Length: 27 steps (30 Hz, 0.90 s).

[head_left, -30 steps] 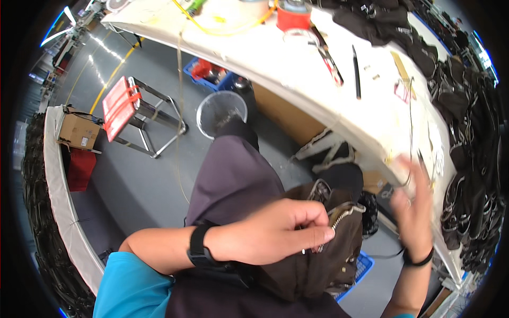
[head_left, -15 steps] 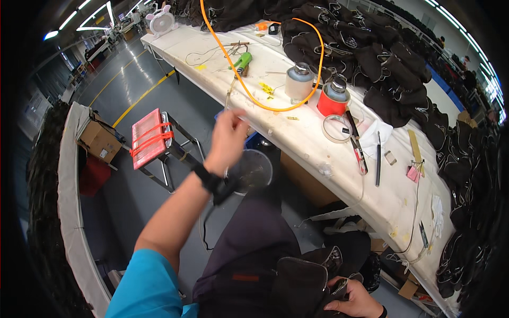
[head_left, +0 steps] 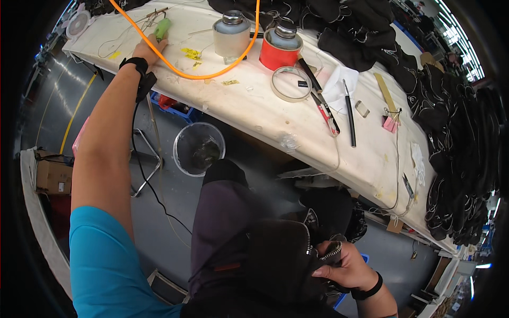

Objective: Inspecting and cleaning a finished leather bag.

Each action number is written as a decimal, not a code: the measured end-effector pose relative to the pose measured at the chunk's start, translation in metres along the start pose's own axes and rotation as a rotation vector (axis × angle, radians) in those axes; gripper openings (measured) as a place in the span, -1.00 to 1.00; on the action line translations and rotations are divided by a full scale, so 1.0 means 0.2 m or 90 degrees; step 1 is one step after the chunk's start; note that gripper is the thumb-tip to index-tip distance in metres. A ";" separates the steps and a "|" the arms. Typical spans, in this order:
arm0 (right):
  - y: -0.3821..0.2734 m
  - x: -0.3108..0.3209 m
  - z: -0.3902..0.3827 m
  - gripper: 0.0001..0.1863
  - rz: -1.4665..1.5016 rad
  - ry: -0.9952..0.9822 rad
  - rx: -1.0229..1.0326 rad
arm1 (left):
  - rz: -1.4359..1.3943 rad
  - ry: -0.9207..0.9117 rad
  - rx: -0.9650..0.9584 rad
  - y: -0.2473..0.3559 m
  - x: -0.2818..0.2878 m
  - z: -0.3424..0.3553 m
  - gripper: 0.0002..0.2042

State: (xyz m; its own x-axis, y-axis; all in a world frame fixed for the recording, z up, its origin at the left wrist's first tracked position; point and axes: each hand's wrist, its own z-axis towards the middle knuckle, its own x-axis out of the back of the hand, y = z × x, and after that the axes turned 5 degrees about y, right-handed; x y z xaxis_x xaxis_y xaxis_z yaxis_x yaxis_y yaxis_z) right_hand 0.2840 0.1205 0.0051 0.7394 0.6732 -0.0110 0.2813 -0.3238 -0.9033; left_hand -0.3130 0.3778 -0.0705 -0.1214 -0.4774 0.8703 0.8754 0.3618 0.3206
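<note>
My left hand (head_left: 149,52) reaches to the far left of the table, its fingers closed around the lower end of a green-handled tool (head_left: 163,28). The tool's exact kind is partly hidden by the hand. Over my lap lies a dark cloth piece (head_left: 281,249) with a silver metal zipper (head_left: 308,237) that is undone at the edge. My right hand (head_left: 347,267) pinches this piece by the zipper edge, thumb on top and fingers behind. An orange hose (head_left: 199,77) loops over the table beside my left hand.
On the white-covered table (head_left: 244,106) stand a pale bottle holder (head_left: 231,42) and a red one (head_left: 280,50). Near them lie a tape roll (head_left: 291,97), a black pen-like tool (head_left: 350,119) and a pink clip (head_left: 389,123). Dark zippered pieces (head_left: 450,138) pile up right. A bucket (head_left: 199,169) stands below.
My left hand has moved from above the floor by the table edge out to the green-handled tool and closed on it. My right hand keeps its hold on the cloth. The view has shifted.
</note>
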 end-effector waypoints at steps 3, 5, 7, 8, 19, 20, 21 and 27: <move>-0.02 -0.05 0.05 -0.76 -0.037 0.004 0.022 | 0.124 -0.177 -0.022 0.10 0.01 0.02 -0.34; -0.03 -0.07 0.09 -0.77 -0.038 -0.009 0.033 | 0.147 -0.131 0.048 0.16 0.01 0.00 -0.28; -0.06 -0.10 0.09 -0.79 -0.031 -0.004 0.018 | 0.160 -0.061 0.040 0.18 0.02 -0.04 -0.27; -0.06 -0.11 0.09 -0.79 -0.030 -0.026 0.033 | 0.178 0.005 0.032 0.19 0.02 -0.06 -0.26; -0.07 -0.13 0.11 -0.82 -0.055 -0.025 0.039 | 0.246 -0.159 -0.102 -0.08 -0.13 0.22 -0.49; -0.09 -0.15 0.12 -0.82 -0.066 -0.025 0.061 | 0.199 -0.201 -0.064 -0.15 -0.12 0.24 -0.54; -0.09 -0.16 0.13 -0.81 -0.075 -0.028 0.085 | 0.159 -0.240 -0.026 -0.24 -0.10 0.27 -0.59; -0.13 -0.20 0.14 -0.78 -0.132 -0.001 0.133 | -0.275 -0.013 0.247 -0.62 0.30 0.08 -0.76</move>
State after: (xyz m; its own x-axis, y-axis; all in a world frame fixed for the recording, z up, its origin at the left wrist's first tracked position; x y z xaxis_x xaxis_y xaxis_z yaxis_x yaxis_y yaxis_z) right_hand 0.2307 0.1210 0.0167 0.6785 0.7115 0.1824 0.2939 -0.0354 -0.9552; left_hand -0.4367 0.3163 -0.0526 -0.4411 -0.6331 0.6361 0.5097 0.4066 0.7582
